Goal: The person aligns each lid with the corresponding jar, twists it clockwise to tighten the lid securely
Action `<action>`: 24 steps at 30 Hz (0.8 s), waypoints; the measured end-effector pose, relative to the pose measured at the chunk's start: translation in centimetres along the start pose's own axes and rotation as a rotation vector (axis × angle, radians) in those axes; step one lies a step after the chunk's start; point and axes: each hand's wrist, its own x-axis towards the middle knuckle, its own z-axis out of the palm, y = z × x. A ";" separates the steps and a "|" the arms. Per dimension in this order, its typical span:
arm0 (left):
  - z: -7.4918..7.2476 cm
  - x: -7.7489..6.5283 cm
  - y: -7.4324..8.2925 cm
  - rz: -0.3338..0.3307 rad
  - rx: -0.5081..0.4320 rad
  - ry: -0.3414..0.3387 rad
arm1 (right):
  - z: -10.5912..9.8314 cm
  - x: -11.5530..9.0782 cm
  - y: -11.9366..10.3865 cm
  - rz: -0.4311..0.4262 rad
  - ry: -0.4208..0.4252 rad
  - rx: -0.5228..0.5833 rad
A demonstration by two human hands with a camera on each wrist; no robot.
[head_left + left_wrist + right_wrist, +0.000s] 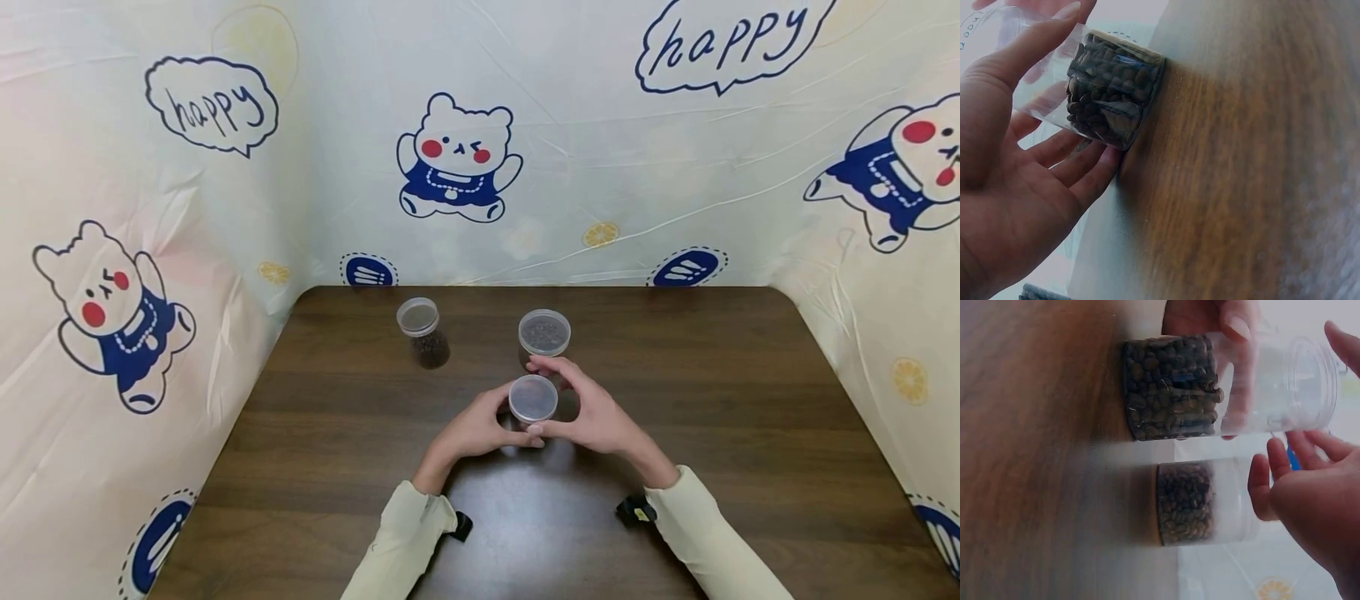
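A clear round jar [533, 398] with a translucent lid stands upright on the table. Dark brown bean-like pieces [1107, 90] fill roughly its lower half. My left hand [480, 427] grips the jar's side, thumb on the near side and fingers on the far side. At the lid's right is my right hand [600, 417]. Its thumb lies by the near edge of the lid, and its other fingers reach past the far edge. In the right wrist view, gaps show between the right fingers [1260, 481] and the lid; whether any fingertip touches it I cannot tell.
Just behind the right fingers stands a second lidded jar [544, 332] with dark contents. A third, narrower-looking jar [429, 343] is farther left, partly filled. The brown wooden table [675, 350] ends at a printed curtain [562, 167] at the back and sides.
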 end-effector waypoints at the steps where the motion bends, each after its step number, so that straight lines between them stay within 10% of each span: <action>1: 0.0 0.0 0.0 -0.003 0.000 0.000 | -0.1 0.1 0.2 -0.010 -0.012 0.021; 24: 0.0 0.1 0.0 -0.009 -0.007 -0.008 | -0.3 -1.8 -1.0 0.007 0.116 -0.144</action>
